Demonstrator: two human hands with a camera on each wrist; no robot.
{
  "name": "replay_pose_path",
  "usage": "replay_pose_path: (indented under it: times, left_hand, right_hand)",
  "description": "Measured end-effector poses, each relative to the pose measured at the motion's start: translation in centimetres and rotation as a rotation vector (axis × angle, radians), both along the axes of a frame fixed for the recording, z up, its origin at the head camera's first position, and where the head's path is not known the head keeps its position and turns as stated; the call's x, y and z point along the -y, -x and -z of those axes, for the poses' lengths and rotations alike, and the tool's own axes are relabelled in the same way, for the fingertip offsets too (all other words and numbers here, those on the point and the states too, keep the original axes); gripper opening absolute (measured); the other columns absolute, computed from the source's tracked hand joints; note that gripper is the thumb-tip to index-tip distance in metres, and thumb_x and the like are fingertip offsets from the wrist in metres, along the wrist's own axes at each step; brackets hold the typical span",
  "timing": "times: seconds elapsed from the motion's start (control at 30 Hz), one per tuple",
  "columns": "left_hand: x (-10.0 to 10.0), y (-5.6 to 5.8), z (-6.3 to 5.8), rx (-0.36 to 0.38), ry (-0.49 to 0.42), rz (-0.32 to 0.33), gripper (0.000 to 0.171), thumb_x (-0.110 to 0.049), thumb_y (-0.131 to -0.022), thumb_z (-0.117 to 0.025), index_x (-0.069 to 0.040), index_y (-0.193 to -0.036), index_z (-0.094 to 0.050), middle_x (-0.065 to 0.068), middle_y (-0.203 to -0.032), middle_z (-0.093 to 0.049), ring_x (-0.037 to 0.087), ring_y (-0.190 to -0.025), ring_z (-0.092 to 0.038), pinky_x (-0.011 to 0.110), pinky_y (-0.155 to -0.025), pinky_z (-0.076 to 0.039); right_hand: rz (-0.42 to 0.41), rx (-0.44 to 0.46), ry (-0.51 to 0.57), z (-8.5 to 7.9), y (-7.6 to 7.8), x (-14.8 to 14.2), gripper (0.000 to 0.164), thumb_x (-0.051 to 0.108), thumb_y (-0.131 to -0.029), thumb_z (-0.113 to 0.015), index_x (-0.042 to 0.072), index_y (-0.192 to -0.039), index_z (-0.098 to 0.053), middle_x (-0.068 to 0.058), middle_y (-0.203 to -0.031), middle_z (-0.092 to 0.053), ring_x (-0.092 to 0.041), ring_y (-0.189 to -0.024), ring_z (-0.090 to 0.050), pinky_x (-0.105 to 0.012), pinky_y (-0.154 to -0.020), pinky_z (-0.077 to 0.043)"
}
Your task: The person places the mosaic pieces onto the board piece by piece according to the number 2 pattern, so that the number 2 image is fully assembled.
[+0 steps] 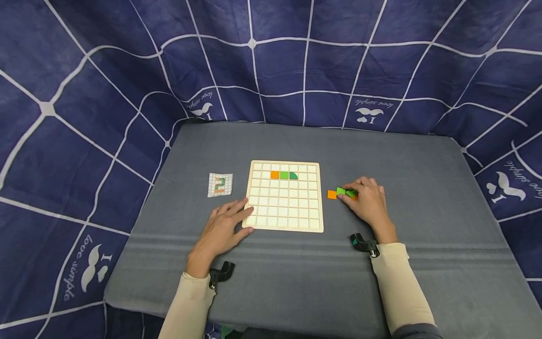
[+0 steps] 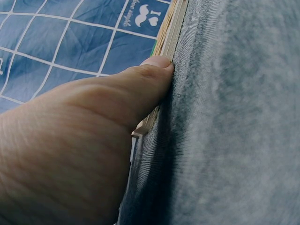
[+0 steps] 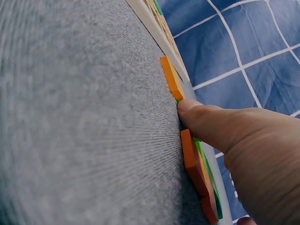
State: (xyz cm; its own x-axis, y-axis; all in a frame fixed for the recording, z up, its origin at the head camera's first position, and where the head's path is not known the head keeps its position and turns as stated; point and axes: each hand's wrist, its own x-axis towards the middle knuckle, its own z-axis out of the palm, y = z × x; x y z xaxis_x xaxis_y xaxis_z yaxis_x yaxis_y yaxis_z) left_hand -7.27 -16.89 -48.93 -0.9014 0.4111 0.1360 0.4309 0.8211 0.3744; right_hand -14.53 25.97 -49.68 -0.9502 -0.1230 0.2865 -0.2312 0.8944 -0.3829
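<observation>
A pale wooden grid board [image 1: 282, 215] lies on the grey table. An orange square tile [image 1: 274, 175], a green square tile [image 1: 284, 175] and a dark green tile with one rounded corner [image 1: 293, 175] sit side by side in its second row. My left hand [image 1: 222, 228] rests on the board's near left corner, fingers spread and thumb [image 2: 157, 65] against the edge. Right of the board, my right hand [image 1: 367, 200] pinches a light green square tile [image 1: 340, 191] between thumb and index finger. Other green and orange tiles [image 3: 192, 161] lie under that hand, partly hidden.
A small paper card [image 1: 220, 184] printed with a coloured grid pattern lies left of the board. One loose orange square tile [image 1: 332, 194] sits between the board and my right hand. A blue curtain with white lines [image 1: 279, 66] surrounds the table.
</observation>
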Motion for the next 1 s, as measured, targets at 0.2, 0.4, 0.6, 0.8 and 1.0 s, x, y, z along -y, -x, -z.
replay_pose_path:
  times: [0.2, 0.4, 0.6, 0.8, 1.0]
  left_hand:
    - [0.0, -0.1, -0.1, -0.001, -0.001, 0.000, 0.060, -0.046, -0.092, -0.071, -0.025, -0.146, -0.056, 0.002, -0.160, -0.041, 0.031, -0.144, -0.041, 0.061, -0.111, -0.032]
    - [0.0, -0.2, -0.2, 0.012, 0.001, -0.005, 0.060, -0.047, -0.092, -0.071, -0.025, -0.146, -0.055, 0.001, -0.160, -0.041, 0.031, -0.144, -0.041, 0.061, -0.112, -0.031]
    - [0.0, -0.1, -0.2, 0.016, 0.009, -0.007, 0.061, -0.048, -0.092, -0.070, -0.026, -0.147, -0.054, 0.001, -0.161, -0.040, 0.030, -0.145, -0.040, 0.060, -0.112, -0.030]
    - [0.1, 0.1, -0.3, 0.013, 0.012, -0.004, 0.060, -0.049, -0.093, -0.069, -0.027, -0.147, -0.054, 0.000, -0.161, -0.040, 0.029, -0.145, -0.040, 0.059, -0.112, -0.031]
    - [0.0, 0.1, -0.2, 0.019, 0.021, -0.009, 0.061, -0.049, -0.093, -0.069, -0.027, -0.147, -0.054, 0.000, -0.161, -0.040, 0.030, -0.145, -0.040, 0.059, -0.112, -0.032]
  right_hand:
    - [-0.001, 0.014, -0.009, 0.0, 0.1, 0.1, 0.030, 0.036, -0.083, -0.083, 0.015, -0.105, -0.080, -0.008, -0.100, -0.064, -0.026, -0.086, -0.049, -0.043, -0.071, -0.030]
    - [-0.001, 0.023, -0.015, -0.3, 0.0, 0.3, 0.031, 0.036, -0.084, -0.082, 0.014, -0.105, -0.080, -0.008, -0.100, -0.063, -0.027, -0.087, -0.049, -0.044, -0.071, -0.029]
    - [-0.008, -0.011, -0.012, -0.8, 0.2, 0.4, 0.031, 0.036, -0.084, -0.082, 0.013, -0.103, -0.080, -0.008, -0.097, -0.063, -0.027, -0.085, -0.050, -0.043, -0.070, -0.029]
    - [-0.011, -0.030, -0.004, -1.3, 0.6, 0.7, 0.033, 0.039, -0.083, -0.083, 0.013, -0.103, -0.080, -0.008, -0.096, -0.061, -0.027, -0.084, -0.049, -0.044, -0.071, -0.030]
    - [-0.012, -0.022, -0.004, -1.7, 0.9, 1.3, 0.034, 0.041, -0.083, -0.083, 0.014, -0.104, -0.080, -0.007, -0.097, -0.061, -0.027, -0.085, -0.049, -0.044, -0.072, -0.029]
